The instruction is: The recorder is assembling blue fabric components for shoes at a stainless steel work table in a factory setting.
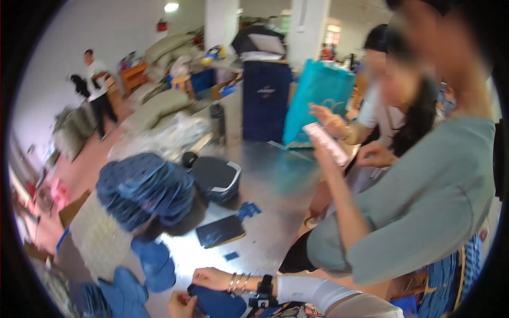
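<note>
A dark blue cloth piece [218,303] with a rounded outline is between my hands at the bottom of the view. My right hand [211,277], wearing bracelets and a black wrist device, has its fingers closed on the upper edge of the cloth. At the lower rim, my left hand [182,305] pinches the cloth's left corner. Just left of my hands lie blue rounded fabric pieces [154,263], with more blue cut pieces [124,291] nearer the rim. Beyond them rises a tall stack of blue fabric pieces [143,191].
On the metal table [265,212] are a dark flat pouch [221,231], blue scraps [248,211] and a dark rounded case [216,179]. A navy bag [266,100] and a turquoise bag [318,100] stand behind. At right, a person in grey-green [413,201] stands close, holding a phone [326,144].
</note>
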Demonstrator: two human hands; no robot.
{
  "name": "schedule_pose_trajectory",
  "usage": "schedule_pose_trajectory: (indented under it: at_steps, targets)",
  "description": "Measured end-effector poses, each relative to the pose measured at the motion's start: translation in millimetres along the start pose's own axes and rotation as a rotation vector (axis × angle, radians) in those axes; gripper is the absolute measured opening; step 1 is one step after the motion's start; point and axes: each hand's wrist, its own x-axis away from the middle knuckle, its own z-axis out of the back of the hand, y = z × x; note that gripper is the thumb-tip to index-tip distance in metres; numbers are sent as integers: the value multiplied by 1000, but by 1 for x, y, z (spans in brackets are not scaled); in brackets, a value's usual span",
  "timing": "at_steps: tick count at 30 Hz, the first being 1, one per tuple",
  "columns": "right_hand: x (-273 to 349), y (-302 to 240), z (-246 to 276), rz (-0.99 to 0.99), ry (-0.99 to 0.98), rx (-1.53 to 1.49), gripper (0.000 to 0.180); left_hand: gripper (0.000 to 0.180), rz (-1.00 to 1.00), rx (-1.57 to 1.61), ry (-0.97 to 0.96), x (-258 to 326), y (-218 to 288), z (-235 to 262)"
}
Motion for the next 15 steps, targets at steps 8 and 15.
schedule_pose_trajectory:
  at_steps: [8, 15]
  targets:
    - [1, -15, 22, -56, 63, 71, 19, 21, 1, 95, 171, -10, 8, -17]
    - [-9, -12, 17, -110, -43, -125, 18, 31, 5, 222, 193, -5, 6, -11]
